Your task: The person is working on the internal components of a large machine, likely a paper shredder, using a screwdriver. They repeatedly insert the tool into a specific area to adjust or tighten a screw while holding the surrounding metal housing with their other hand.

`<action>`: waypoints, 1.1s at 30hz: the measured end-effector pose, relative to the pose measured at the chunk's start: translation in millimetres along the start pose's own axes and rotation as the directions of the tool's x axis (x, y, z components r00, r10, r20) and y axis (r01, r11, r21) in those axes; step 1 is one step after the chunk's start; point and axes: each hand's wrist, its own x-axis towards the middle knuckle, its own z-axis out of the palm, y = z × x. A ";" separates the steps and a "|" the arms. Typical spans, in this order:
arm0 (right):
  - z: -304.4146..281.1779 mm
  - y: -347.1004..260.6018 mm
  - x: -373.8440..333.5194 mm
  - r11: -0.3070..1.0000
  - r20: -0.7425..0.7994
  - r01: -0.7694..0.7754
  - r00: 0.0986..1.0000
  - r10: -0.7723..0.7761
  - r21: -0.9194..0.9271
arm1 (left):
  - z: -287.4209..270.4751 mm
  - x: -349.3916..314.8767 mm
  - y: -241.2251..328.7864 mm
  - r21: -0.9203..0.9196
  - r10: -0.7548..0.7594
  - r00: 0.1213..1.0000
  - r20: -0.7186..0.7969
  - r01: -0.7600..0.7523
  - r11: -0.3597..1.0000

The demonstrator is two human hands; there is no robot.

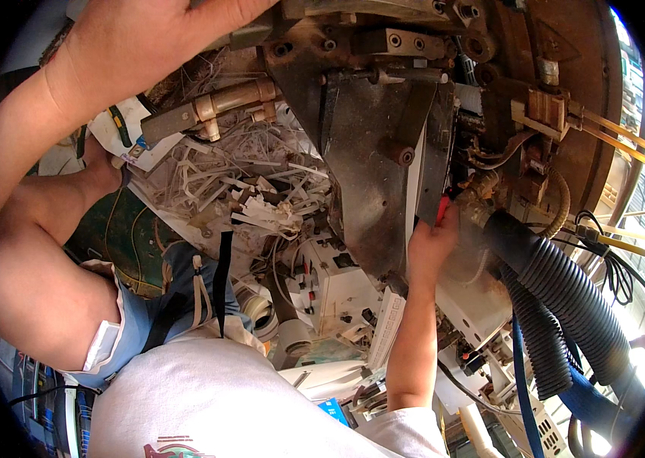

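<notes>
My right hand reaches up beside a dark metal plate on the machine. Its fingers are closed round a small red object, mostly covered by the hand, so its kind does not show. The object is close to a narrow dark upright bar at the plate's right edge. At the upper left, my left hand is raised near the machine's top parts, its thumb stretched to the right. The picture's upper edge cuts off its other fingers, and whatever they touch is out of sight.
Thin pale offcut strips lie heaped below the machine. A metal cylinder juts out on the left. Thick black corrugated hoses and cables hang close on the right. A white box-shaped unit stands below the plate.
</notes>
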 end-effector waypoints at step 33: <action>-2.5 -6.7 2.3 0.999 0.012 -0.029 0.999 0.030 -0.044 | 0.2 0.1 1.0 -0.006 0.000 1.000 0.001 0.000 1.000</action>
